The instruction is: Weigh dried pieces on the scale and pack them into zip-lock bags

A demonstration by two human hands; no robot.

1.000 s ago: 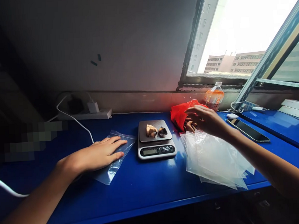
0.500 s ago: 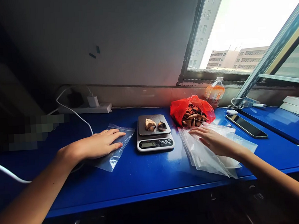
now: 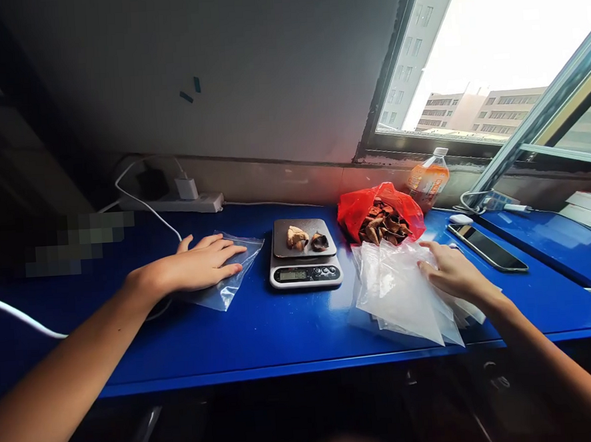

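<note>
My left hand (image 3: 202, 263) lies flat with fingers spread on a clear zip bag (image 3: 234, 285). At the right edge of a pile of clear plastic bags (image 3: 400, 294), my right hand (image 3: 451, 271) rests with thumb and fingers apart, touching the bags. Between my hands stands a kitchen scale (image 3: 306, 276) with its display lit. Two dried pieces sit on its plate: a pale one (image 3: 297, 237) and a dark, curled one (image 3: 319, 241). Behind the bag pile, a red plastic bag (image 3: 349, 208) gapes around many dried brown pieces (image 3: 383, 222).
An orange drink bottle (image 3: 428, 179) stands by the wall below the window. A phone (image 3: 487, 246) and a small white case (image 3: 460, 219) lie at the right. A power strip (image 3: 204, 202) with a charger and white cable (image 3: 149, 206) is at the back left of the blue table (image 3: 262, 336).
My right hand has moved rightward from the top of the bag pile to its right edge, and the bags have shifted. My left hand remains on its bag.
</note>
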